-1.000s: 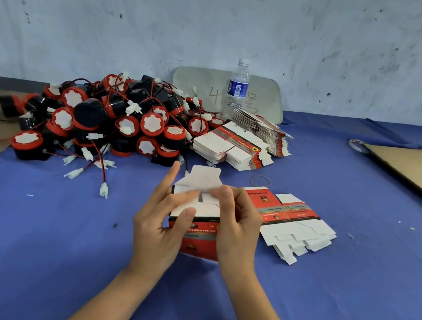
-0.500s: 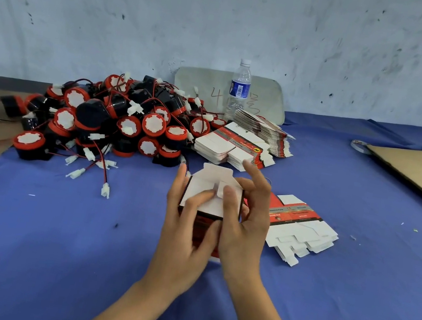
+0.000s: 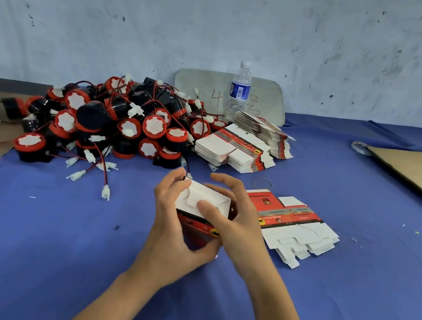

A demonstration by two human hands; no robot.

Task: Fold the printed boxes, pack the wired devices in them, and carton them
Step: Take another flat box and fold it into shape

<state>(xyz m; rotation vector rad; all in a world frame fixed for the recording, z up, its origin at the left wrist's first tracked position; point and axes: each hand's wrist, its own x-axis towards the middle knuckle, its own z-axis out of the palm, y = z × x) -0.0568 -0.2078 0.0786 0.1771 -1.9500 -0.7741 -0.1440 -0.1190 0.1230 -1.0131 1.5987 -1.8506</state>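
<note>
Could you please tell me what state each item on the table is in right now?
printed box, erected, end flaps folded in
left hand, grips the box
right hand, grips the box, thumb on flap
loose blanks, unfolded, flat
wired devices, piled, unpacked
water bottle, upright, capped

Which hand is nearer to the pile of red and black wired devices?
Left. The left hand grips the box on the side facing the pile; the right hand holds its other side.
</note>
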